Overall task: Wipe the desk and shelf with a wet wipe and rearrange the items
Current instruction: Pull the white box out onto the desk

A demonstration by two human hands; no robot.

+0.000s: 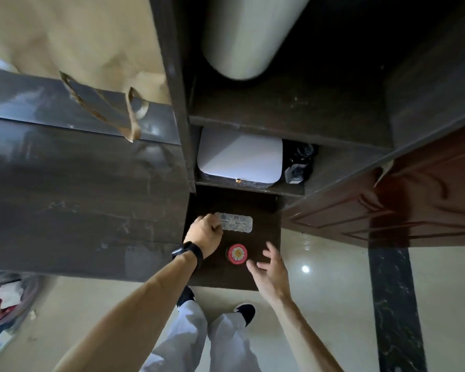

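Clear, ridged plastic marks the small oblong case (236,222) lying on the dark wooden lower shelf (263,275); the left hand (206,233) has its fingers closed on the case's left end. The right hand (270,272), fingers spread and empty, hovers just beside the round red-rimmed daisy-topped tin (236,254). No wet wipe shows (so this looks like rearranging); next probably calls for placing the case and grasping the tin.

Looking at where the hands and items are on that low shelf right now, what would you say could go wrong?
The left hand grips only one end of the clear tray, so it may tip if lifted. The open right hand is close beside the red round tin and might knock it toward the front edge of the low shelf.
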